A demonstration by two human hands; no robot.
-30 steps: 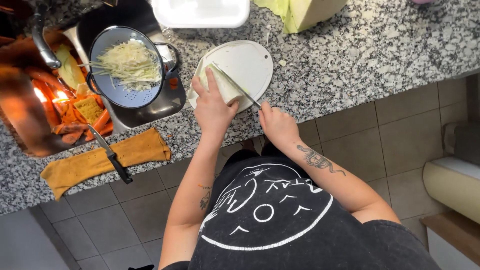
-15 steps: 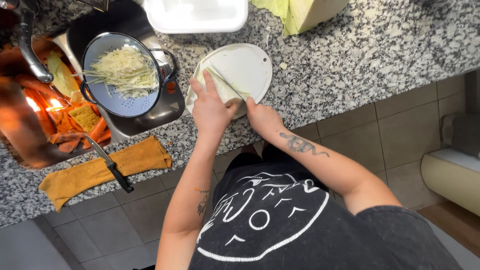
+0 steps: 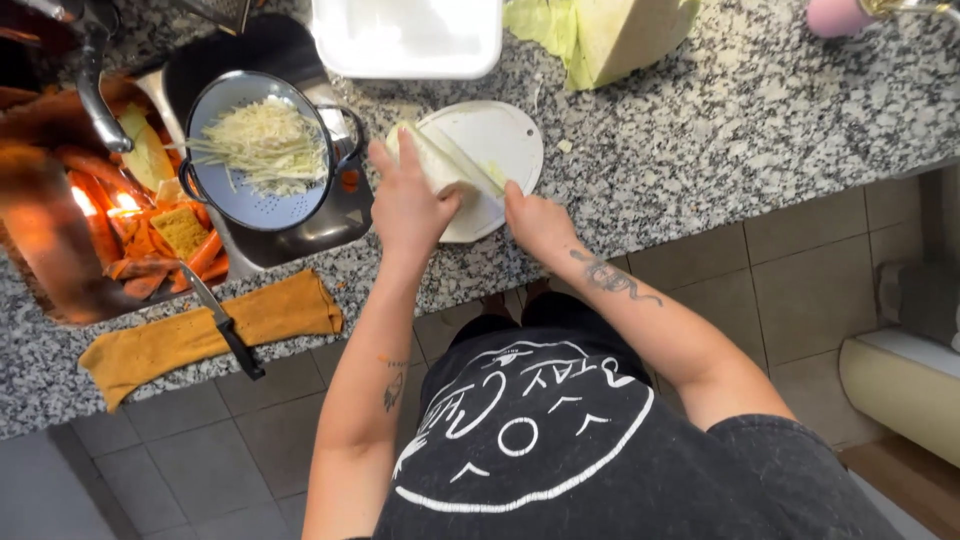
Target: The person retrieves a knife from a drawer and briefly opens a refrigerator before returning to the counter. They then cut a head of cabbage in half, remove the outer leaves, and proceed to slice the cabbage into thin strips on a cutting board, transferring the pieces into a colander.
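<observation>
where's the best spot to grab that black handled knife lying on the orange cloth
Probably by its black handle, coming from the counter's front edge. The black-handled knife with a steel blade lies flat and slanted across the orange cloth, handle end jutting past the granite counter edge, blade pointing back towards the sink. Both hands are busy elsewhere.

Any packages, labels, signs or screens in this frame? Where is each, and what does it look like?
No packages, labels, signs or screens.
Nearest to one: shirt print, on the person's black shirt at the bottom, a white circular line drawing with lettering.
White tray, top of the counter, rectangular and unmarked.
</observation>
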